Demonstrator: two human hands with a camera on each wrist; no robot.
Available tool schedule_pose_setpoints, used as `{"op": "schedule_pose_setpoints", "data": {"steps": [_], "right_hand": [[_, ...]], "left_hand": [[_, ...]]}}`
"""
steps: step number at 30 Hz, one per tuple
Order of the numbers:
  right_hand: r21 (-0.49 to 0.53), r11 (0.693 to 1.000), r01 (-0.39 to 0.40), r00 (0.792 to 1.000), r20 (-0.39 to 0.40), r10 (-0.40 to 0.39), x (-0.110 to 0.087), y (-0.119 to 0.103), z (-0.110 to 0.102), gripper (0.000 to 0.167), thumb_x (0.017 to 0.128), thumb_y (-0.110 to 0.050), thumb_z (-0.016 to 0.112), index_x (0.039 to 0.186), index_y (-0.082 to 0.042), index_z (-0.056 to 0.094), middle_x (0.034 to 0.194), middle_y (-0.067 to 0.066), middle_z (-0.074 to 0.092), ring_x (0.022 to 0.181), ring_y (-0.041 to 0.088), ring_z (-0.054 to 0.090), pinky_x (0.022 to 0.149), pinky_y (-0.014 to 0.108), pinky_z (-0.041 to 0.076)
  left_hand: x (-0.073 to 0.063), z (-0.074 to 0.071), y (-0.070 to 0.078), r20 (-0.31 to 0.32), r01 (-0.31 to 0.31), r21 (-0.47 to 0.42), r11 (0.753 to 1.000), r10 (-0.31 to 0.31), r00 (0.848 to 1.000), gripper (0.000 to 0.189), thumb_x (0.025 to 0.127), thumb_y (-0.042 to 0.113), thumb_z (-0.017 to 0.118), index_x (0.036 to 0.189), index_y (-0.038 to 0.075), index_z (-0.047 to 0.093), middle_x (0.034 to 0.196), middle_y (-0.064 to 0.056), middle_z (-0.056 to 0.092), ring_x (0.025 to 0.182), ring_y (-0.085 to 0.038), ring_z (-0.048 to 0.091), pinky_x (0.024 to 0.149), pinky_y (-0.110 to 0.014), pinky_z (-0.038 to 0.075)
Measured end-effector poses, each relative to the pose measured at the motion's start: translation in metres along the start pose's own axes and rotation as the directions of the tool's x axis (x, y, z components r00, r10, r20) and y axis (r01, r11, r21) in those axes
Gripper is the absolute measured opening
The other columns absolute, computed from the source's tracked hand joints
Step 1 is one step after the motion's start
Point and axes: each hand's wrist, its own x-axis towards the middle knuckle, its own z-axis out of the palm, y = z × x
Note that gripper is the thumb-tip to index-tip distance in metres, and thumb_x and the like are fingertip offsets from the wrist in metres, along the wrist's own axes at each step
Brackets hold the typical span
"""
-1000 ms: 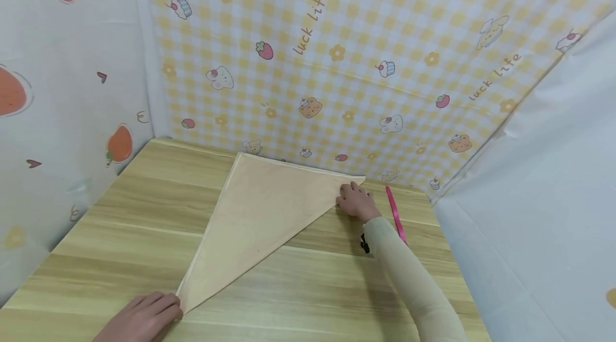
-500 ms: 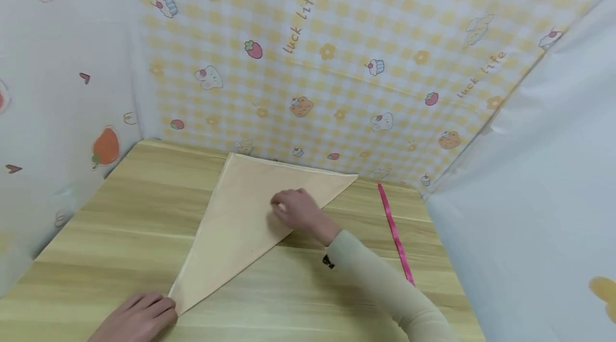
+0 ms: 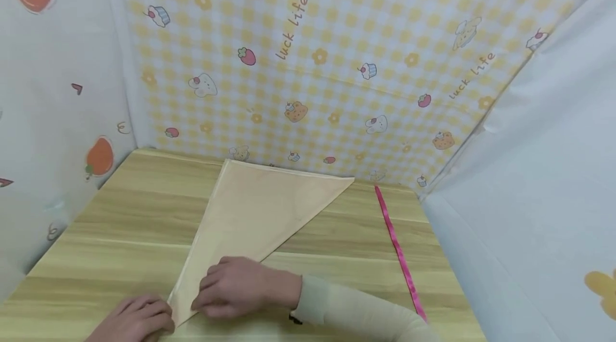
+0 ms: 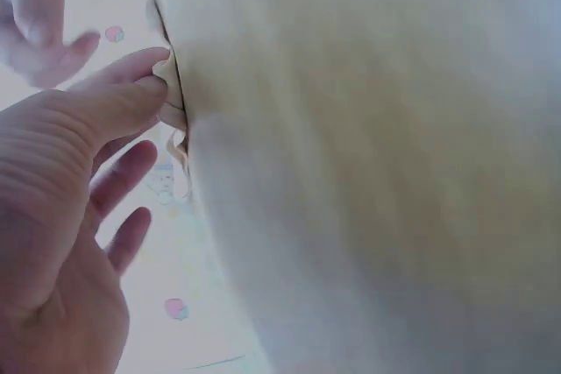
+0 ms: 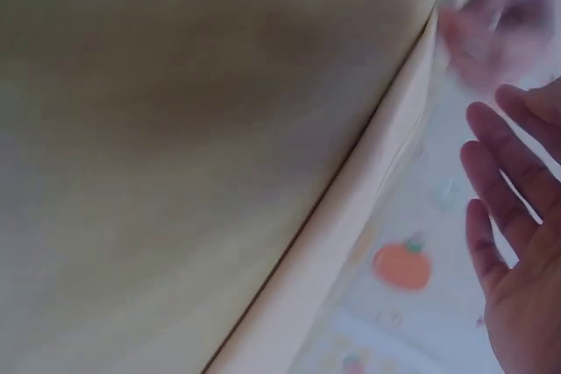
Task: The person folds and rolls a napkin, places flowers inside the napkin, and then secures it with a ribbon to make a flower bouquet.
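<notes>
A pale peach cloth (image 3: pixel 262 208) lies on the wooden table as a triangle, its long edge slanting from the near left to the far right. At its near corner, my left hand (image 3: pixel 137 318) holds on. The left wrist view shows the thumb and forefinger of the left hand (image 4: pixel 74 172) pinching the cloth's edge (image 4: pixel 173 98). My right hand (image 3: pixel 236 286) is over the narrow near end of the cloth, close beside the left one. In the right wrist view the fingers of the right hand (image 5: pixel 521 190) are extended and hold nothing.
A pink ribbon (image 3: pixel 397 248) lies along the right side of the wooden table (image 3: pixel 120 224). A yellow checked sheet (image 3: pixel 289 64) hangs behind the table, with white sheets at the left and right. A small dark object (image 3: pixel 295 319) shows under the right cuff.
My right hand has left the cloth's far right corner and swept along it toward the near left corner. My left hand keeps its hold on that corner.
</notes>
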Motion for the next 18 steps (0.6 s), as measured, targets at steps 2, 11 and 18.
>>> {"op": "schedule_pose_setpoints", "data": {"steps": [2, 11, 18], "right_hand": [[-0.058, 0.998, 0.025, 0.999, 0.041, -0.022, 0.004, -0.013, -0.002, 0.027, 0.110, -0.041, 0.056, 0.130, -0.042, 0.075, 0.118, -0.030, 0.070, 0.104, -0.009, 0.059, 0.090, 0.009, 0.040], [-0.152, 0.988, 0.012, 0.988, 0.154, 0.011, 0.017, -0.027, 0.010, 0.035, 0.113, -0.048, 0.045, 0.144, -0.050, 0.063, 0.132, -0.037, 0.064, 0.117, -0.011, 0.057, 0.097, 0.011, 0.041], [-0.138, 0.990, -0.023, 0.977, 0.206, 0.052, 0.020, -0.032, 0.018, 0.039, 0.115, -0.048, 0.041, 0.151, -0.053, 0.055, 0.130, -0.033, 0.060, 0.109, -0.011, 0.054, 0.099, 0.012, 0.039]], "left_hand": [[0.000, 0.006, -0.005, -0.018, 0.006, -0.072, 0.997, -0.007, 1.000, 0.049, 0.075, 0.015, 0.093, 0.090, 0.052, 0.063, 0.102, 0.034, 0.058, 0.099, -0.002, 0.056, 0.068, -0.033, 0.044], [0.016, -0.005, -0.013, 0.074, 0.037, -0.299, 0.953, -0.016, 0.997, 0.045, 0.081, 0.005, 0.087, 0.093, 0.042, 0.065, 0.092, 0.032, 0.058, 0.086, 0.006, 0.051, 0.062, -0.024, 0.035], [0.036, -0.026, -0.010, 0.339, 0.270, -0.399, 0.876, -0.132, 0.931, 0.031, 0.092, 0.014, 0.083, 0.090, 0.034, 0.060, 0.083, 0.027, 0.050, 0.078, 0.009, 0.039, 0.062, -0.022, 0.031]]}}
